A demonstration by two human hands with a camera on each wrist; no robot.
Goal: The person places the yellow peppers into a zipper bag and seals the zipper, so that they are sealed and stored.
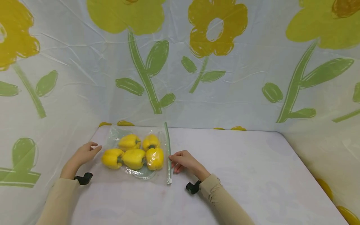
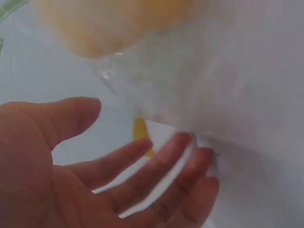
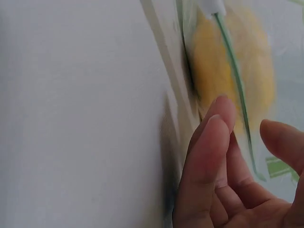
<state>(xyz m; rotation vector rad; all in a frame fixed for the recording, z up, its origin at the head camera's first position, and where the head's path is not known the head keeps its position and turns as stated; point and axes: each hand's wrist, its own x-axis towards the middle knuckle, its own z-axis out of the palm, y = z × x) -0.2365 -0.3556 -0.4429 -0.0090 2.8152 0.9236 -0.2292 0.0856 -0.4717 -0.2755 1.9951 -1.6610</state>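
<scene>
A clear zip bag (image 1: 113, 137) lies flat on the table, with several yellow bell peppers (image 1: 134, 159) inside. Down its right side runs a green zip strip (image 1: 168, 150), and a white slider (image 1: 169, 181) sits at the near end. My right hand (image 1: 185, 162) is at the middle of that strip. In the right wrist view, thumb and fingers (image 3: 206, 147) stand apart on either side of the green strip (image 3: 240, 95). At the bag's left end is my left hand (image 1: 85, 153), fingers spread and holding nothing. The left wrist view shows its fingertips (image 2: 178, 142) close by the bag's film.
The pale table (image 1: 239, 175) extends to the right of the bag. A white sheet with yellow flowers (image 1: 217, 28) and green leaves stands behind and at both sides. A black wrist camera (image 1: 83, 178) sits on the left wrist, another (image 1: 193, 187) on the right.
</scene>
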